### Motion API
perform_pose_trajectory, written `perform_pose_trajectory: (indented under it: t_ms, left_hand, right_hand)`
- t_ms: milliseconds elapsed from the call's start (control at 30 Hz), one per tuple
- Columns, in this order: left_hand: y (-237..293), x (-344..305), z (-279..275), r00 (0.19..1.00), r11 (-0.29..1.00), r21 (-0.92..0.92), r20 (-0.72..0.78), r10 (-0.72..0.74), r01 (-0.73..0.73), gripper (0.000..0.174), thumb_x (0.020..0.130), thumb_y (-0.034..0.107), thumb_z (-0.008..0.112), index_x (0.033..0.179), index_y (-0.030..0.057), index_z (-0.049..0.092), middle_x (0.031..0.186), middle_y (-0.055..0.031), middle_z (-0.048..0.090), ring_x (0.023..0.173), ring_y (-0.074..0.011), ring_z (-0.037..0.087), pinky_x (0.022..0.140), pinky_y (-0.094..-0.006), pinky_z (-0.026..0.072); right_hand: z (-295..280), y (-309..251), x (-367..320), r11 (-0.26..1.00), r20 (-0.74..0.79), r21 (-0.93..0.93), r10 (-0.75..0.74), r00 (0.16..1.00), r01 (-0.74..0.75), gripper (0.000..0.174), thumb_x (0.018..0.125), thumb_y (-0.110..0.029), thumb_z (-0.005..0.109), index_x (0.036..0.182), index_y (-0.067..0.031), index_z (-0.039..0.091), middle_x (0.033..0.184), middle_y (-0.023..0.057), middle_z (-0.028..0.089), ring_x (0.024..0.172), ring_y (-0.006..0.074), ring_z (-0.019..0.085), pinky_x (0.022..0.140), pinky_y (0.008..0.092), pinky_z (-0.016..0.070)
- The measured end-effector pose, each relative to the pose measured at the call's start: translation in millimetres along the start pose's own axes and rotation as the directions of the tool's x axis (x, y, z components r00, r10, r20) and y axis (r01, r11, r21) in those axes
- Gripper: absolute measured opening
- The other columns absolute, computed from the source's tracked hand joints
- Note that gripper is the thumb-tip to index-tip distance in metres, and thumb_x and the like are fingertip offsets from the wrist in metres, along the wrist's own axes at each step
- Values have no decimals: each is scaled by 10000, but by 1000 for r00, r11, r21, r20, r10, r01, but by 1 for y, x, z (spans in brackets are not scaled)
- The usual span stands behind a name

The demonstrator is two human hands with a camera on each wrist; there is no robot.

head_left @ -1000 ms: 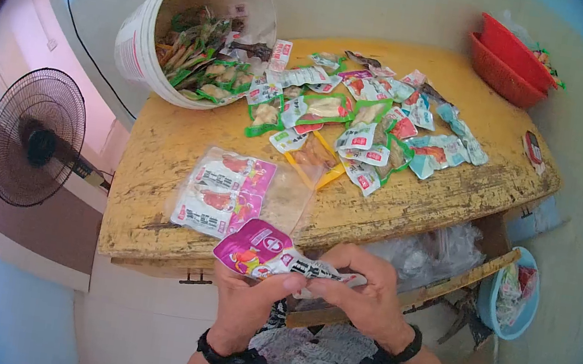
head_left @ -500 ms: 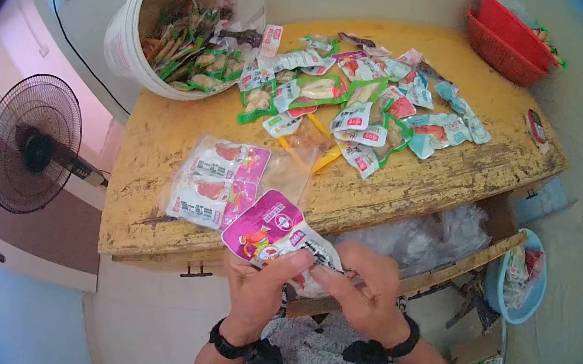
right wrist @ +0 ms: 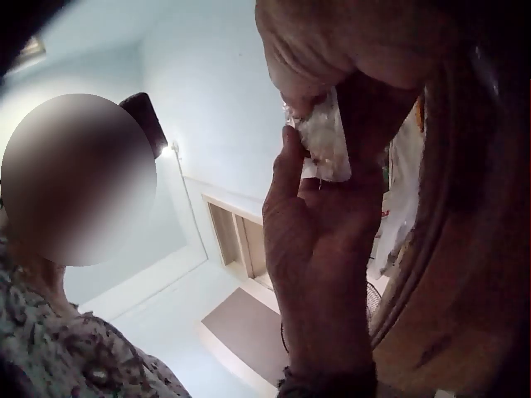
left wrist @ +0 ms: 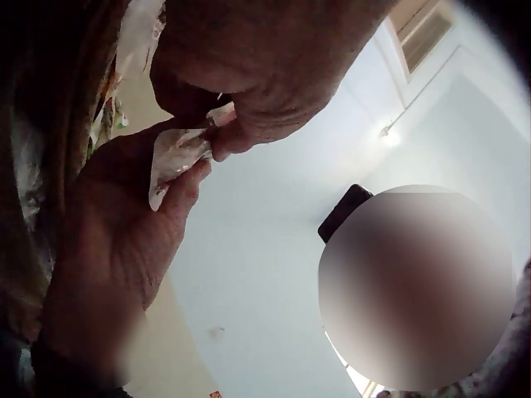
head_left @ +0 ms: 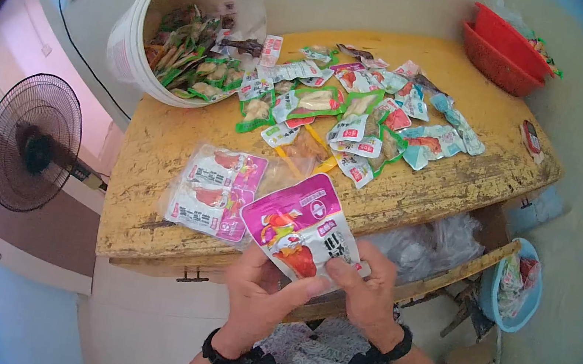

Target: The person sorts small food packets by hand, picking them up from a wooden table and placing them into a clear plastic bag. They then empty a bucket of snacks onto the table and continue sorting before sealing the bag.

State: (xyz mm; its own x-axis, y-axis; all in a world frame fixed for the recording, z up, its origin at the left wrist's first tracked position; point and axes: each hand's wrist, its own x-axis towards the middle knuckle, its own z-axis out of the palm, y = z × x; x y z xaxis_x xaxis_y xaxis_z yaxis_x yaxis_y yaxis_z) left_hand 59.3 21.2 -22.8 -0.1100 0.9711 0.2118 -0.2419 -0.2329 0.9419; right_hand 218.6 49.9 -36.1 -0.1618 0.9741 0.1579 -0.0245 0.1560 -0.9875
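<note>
Both hands hold one purple and white food pouch just over the table's front edge, its printed face up. The left hand grips the lower left of it, thumb on top. At the lower right corner the right hand pinches it. In the left wrist view, the pouch shows as a pale piece between the fingers; the right wrist view also shows the pouch there. A clear bag of similar purple and white pouches lies on the table, left of the held one.
A white bucket of packets lies tipped at the back left. Many packets cover the middle of the yellow table. Red baskets stand at the back right. An open drawer holds plastic bags; a blue basin is beside it.
The pouch has been raised and turned flatter to the head view, showing more of its printed face. The right thumb now lies on its lower right part. The left hand still holds it.
</note>
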Motion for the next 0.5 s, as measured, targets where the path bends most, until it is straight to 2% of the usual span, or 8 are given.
perform_pose_trajectory:
  t_ms: [33, 133, 233, 333, 367, 467, 500]
  left_hand:
    - [3, -1, 2, 999, 999, 12, -16, -39, 39, 504, 839, -15, 777, 1296, -30, 563, 1234, -106, 655, 1124, -168, 631, 982, -342, 507]
    - [6, 1, -4, 997, 997, 1, 11, -77, 77, 480, 873, -15, 746, 1313, -32, 555, 1249, -106, 646, 1140, -168, 621, 991, -341, 500]
    - [15, 6, -15, 989, 994, 66, 112, -93, 86, 479, 890, -5, 731, 1331, -31, 547, 1262, -102, 638, 1147, -165, 615, 993, -339, 497]
    - [23, 6, -21, 970, 983, 157, 207, -129, 98, 529, 885, 36, 747, 1365, -23, 532, 1268, -108, 638, 1147, -173, 617, 1000, -340, 491]
    - [25, 6, -22, 961, 978, 184, 238, -140, 97, 553, 882, 54, 756, 1379, -20, 527, 1269, -112, 639, 1146, -178, 619, 1004, -341, 488]
    - [32, 3, -22, 934, 930, 360, 304, -190, 72, 607, 804, 72, 822, 1348, -26, 571, 1251, -108, 663, 1154, -173, 623, 1018, -345, 477]
    - [37, 3, -22, 903, 914, 393, 350, -247, 98, 630, 819, 121, 828, 1375, -8, 563, 1251, -125, 669, 1174, -191, 620, 1039, -345, 459]
  right_hand:
    - [0, -1, 0, 1000, -15, -17, 13, 1000, -13, 166, 922, -166, 720, 992, -16, 711, 855, 56, 694, 790, 107, 634, 709, 284, 497]
    - [-9, -3, 1, 1000, 131, -18, 10, 991, -8, 172, 962, -160, 651, 998, -3, 712, 926, 55, 702, 825, 111, 641, 747, 272, 503]
    - [-28, 9, 10, 953, 133, -156, -241, 961, 261, 206, 978, -142, 599, 1089, 7, 685, 973, 56, 696, 854, 116, 642, 752, 276, 503]
    - [-36, -25, 23, 990, 104, 126, -81, 991, 67, 281, 971, -147, 596, 1198, 14, 638, 987, 60, 695, 865, 119, 644, 751, 289, 512]
    - [-41, -18, 30, 988, 131, 48, -152, 980, 147, 368, 948, -157, 642, 1277, 0, 595, 981, 55, 698, 867, 115, 649, 765, 288, 520]
    - [-44, -44, 32, 968, 327, -180, -110, 939, 176, 346, 922, -164, 697, 1228, -14, 635, 999, 54, 699, 872, 112, 660, 786, 278, 531]
    - [-45, -47, 32, 976, 375, -182, -45, 926, 122, 332, 916, -160, 708, 1209, -16, 647, 994, 53, 698, 870, 110, 660, 779, 276, 531]
